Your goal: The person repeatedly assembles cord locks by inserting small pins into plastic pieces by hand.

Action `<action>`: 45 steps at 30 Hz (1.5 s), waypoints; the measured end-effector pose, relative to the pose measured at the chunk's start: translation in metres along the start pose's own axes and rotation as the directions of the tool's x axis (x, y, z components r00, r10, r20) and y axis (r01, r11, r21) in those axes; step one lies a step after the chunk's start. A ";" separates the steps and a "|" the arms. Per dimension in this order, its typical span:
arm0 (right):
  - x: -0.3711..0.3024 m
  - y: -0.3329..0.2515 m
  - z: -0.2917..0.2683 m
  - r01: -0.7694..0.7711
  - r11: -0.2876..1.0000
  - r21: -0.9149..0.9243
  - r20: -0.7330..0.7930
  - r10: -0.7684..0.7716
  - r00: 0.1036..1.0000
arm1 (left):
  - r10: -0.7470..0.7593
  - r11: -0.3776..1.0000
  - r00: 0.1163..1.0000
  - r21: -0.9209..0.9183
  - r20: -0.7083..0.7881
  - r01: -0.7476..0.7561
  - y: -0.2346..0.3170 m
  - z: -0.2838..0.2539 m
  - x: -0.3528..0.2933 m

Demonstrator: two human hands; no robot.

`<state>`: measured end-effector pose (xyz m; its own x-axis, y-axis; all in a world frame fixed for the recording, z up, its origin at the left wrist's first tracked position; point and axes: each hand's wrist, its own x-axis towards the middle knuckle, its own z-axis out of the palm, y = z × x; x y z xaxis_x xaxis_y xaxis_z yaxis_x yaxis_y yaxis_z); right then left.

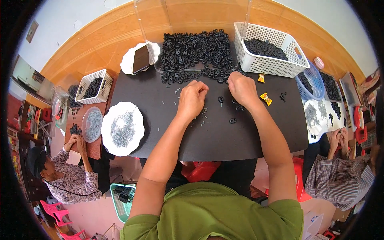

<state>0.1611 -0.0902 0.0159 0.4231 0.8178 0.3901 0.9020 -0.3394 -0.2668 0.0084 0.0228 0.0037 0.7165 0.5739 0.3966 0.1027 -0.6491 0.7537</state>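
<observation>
Green shirt cloth fills the lower edge, with 2 bare forearms reaching from it over a dark tabletop. The left hand is narrow, its fingers curled in; whether anything small sits in that grip, I cannot tell. Thin grey pins lie scattered to both sides of it. The right hand is bunched at the near edge of a heap of black pieces, its fingertips hidden, so what it holds cannot be told. That heap spills from a clear bin. Between the hands lies 1 loose black piece, with a second nearer the wearer and a few beside the right wrist. At the table's left, a white scalloped plate bears many more pins; behind the right hand stands a white perforated basket of black pieces, and 2 yellow wrapped sweets lie right of that hand.
</observation>
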 end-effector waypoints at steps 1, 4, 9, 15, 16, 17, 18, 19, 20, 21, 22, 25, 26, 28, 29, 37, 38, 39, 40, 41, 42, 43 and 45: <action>0.000 0.000 -0.001 0.003 1.000 0.000 0.002 -0.003 1.000 | -0.036 0.998 0.999 -0.055 0.015 0.037 0.001 0.000 0.000; -0.003 -0.012 -0.011 -0.238 0.740 0.630 0.107 0.220 0.970 | -0.143 0.958 0.987 -0.239 0.073 0.157 -0.005 0.003 0.003; -0.004 -0.013 -0.012 -0.343 0.399 0.850 0.279 0.210 0.937 | -0.272 0.768 0.935 -0.534 0.227 0.353 -0.005 0.001 0.003; -0.005 -0.012 -0.007 -0.331 0.144 0.933 0.301 0.194 0.934 | -0.243 0.613 0.923 -0.690 0.300 0.386 0.002 0.001 0.001; -0.005 -0.013 -0.006 -0.353 0.136 0.926 0.325 0.195 0.926 | -0.244 0.580 0.918 -0.712 0.312 0.396 0.002 0.001 0.001; -0.005 -0.015 -0.007 -0.355 0.135 0.925 0.327 0.193 0.925 | -0.244 0.545 0.914 -0.734 0.324 0.406 0.002 0.001 0.001; -0.006 -0.018 -0.009 -0.366 0.125 0.922 0.340 0.188 0.921 | -0.247 0.546 0.914 -0.733 0.323 0.406 0.002 0.000 0.000; -0.006 -0.020 -0.010 -0.377 0.116 0.919 0.352 0.187 0.917 | -0.245 0.533 0.910 -0.738 0.333 0.414 0.003 0.000 0.001; -0.007 -0.020 -0.008 -0.378 0.115 0.919 0.353 0.188 0.916 | -0.243 0.521 0.907 -0.743 0.344 0.421 0.003 0.001 0.001; -0.008 -0.020 -0.006 -0.349 0.155 0.924 0.322 0.178 0.930 | -0.244 0.520 0.906 -0.742 0.345 0.423 0.003 0.002 0.001; -0.009 -0.021 -0.005 -0.319 0.194 0.928 0.290 0.164 0.943 | -0.241 0.508 0.907 -0.751 0.345 0.421 0.002 0.003 0.001; -0.010 -0.027 -0.006 -0.299 0.250 0.921 0.272 0.135 0.953 | -0.247 0.500 0.907 -0.757 0.341 0.421 0.004 0.003 0.000; -0.010 -0.028 -0.006 -0.300 0.250 0.921 0.273 0.136 0.952 | -0.253 0.503 0.907 -0.755 0.337 0.421 0.005 0.003 0.000; -0.011 -0.029 -0.005 -0.276 0.331 0.902 0.246 0.129 0.961 | -0.253 0.510 0.906 -0.749 0.340 0.423 0.005 0.004 0.000; -0.011 -0.031 -0.005 -0.276 0.330 0.903 0.247 0.129 0.960 | -0.252 0.518 0.906 -0.743 0.341 0.424 0.005 0.004 0.000; -0.015 -0.037 -0.003 -0.197 0.500 0.844 0.160 0.116 0.980 | -0.264 0.520 0.915 -0.754 0.304 0.401 0.005 0.007 -0.003; -0.015 -0.039 -0.002 -0.196 0.499 0.844 0.160 0.115 0.980 | -0.265 0.541 0.923 -0.750 0.278 0.381 0.005 0.008 -0.004; -0.016 -0.041 0.001 -0.147 0.548 0.824 0.100 0.114 0.988 | -0.266 0.542 0.923 -0.749 0.277 0.381 0.005 0.008 -0.005; -0.017 -0.042 0.004 -0.101 0.596 0.796 0.040 0.114 0.993 | -0.285 0.609 0.929 -0.704 0.235 0.365 0.006 0.009 -0.006; -0.018 -0.042 0.007 -0.103 0.597 0.796 0.040 0.117 0.992 | -0.299 0.672 0.935 -0.653 0.192 0.349 0.006 0.010 -0.007; -0.018 -0.043 0.010 -0.100 0.589 0.802 0.025 0.134 0.991 | -0.298 0.671 0.934 -0.653 0.196 0.351 0.006 0.012 -0.007; -0.019 -0.044 0.014 -0.095 0.579 0.810 0.010 0.149 0.989 | -0.298 0.711 0.942 -0.623 0.152 0.325 0.005 0.012 -0.007; -0.018 -0.042 0.016 -0.075 0.596 0.800 -0.013 0.143 0.990 | -0.293 0.750 0.950 -0.590 0.110 0.299 0.005 0.011 -0.007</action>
<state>0.1140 -0.0827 0.0059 0.5489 0.7546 0.3595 0.4368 0.1077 -0.8931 0.0120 0.0098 -0.0007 0.7265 0.6801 0.0984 -0.1152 -0.0207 0.9931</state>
